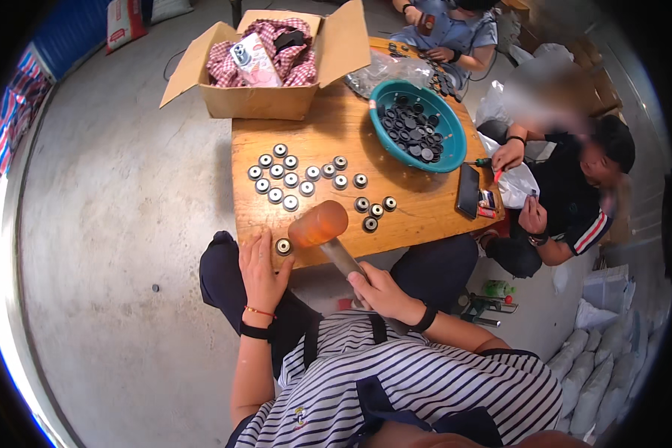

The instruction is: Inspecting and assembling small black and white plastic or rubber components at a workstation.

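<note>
My right hand (386,293) is closed around the handle of a mallet (320,225), whose amber, translucent head is raised over the table's near edge. My left hand (262,272) rests at that edge with its fingers stretched out, the thumb and fingertips beside a small round black part with a metal centre (283,246). Behind the mallet head, several similar round parts (290,180) stand in loose groups on the wooden table (418,196). The mallet head hides a patch of the tabletop, and it cannot be seen whether it touches anything.
A teal basin (378,128) of black round pieces stands at the far right. At the far left is an open cardboard box (257,103) with checked cloth. A phone (467,191) lies by the right edge. Two co-workers sit beyond and to the right, their hands busy with small things.
</note>
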Available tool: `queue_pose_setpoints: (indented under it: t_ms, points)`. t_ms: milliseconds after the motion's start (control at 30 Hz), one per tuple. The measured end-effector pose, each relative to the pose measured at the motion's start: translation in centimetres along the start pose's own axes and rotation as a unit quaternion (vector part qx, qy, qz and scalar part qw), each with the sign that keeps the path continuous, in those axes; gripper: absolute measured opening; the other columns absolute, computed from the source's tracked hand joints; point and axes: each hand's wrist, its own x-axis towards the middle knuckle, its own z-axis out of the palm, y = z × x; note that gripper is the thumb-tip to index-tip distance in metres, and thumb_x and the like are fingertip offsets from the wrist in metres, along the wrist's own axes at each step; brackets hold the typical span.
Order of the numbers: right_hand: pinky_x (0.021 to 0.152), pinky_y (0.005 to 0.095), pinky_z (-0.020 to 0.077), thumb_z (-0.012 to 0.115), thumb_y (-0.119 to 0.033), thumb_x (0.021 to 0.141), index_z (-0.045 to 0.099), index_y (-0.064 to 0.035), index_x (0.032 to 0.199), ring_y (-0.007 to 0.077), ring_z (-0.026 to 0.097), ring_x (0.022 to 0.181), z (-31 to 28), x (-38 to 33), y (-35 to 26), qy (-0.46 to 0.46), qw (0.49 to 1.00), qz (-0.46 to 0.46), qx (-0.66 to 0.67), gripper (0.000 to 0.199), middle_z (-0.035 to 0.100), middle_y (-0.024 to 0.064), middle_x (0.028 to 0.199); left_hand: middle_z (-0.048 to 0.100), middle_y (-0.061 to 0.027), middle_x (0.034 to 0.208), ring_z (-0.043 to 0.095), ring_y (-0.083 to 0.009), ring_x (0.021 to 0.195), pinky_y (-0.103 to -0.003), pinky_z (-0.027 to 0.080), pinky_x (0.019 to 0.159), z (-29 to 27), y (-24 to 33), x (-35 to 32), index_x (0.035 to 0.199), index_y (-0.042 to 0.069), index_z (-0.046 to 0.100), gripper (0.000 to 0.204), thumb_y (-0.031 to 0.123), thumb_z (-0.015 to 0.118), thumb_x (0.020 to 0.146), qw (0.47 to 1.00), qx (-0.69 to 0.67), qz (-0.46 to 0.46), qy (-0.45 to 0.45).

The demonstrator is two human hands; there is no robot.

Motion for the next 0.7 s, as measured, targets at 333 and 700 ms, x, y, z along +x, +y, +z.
queue_pose_setpoints:
  t_ms: [333,700]
  points:
    - [0.058,0.0402,0.0481,0.049,-0.039,0.098,0.05,0.0044,0.1,0.0367,0.064,0.065,0.9,0.8,-5.1,-0.032,0.984,-0.02,-0.175,0.043,0.06,0.0207,0.068,0.041,-0.0231,0.14,0.041,-0.0396,0.127,-0.046,0.031,0.11,-1.0,-1.7,-1.5,0.146,-0.001,0.022,0.103,0.021,0.082,0.065,0.996,-0.084,-0.031,-0.02]
    - [0.05,0.026,0.0426,0.044,-0.036,0.101,0.049,0.0017,0.102,0.0099,0.05,0.051,1.3,2.3,-1.3,-0.072,0.993,0.024,-0.087,0.038,0.051,0.0048,0.062,0.045,-0.0225,0.134,0.044,-0.041,0.122,-0.044,0.041,0.099,-1.0,-0.2,-0.6,0.143,0.0,0.032,0.09,0.013,0.079,0.066,0.989,-0.124,-0.08,-0.011]
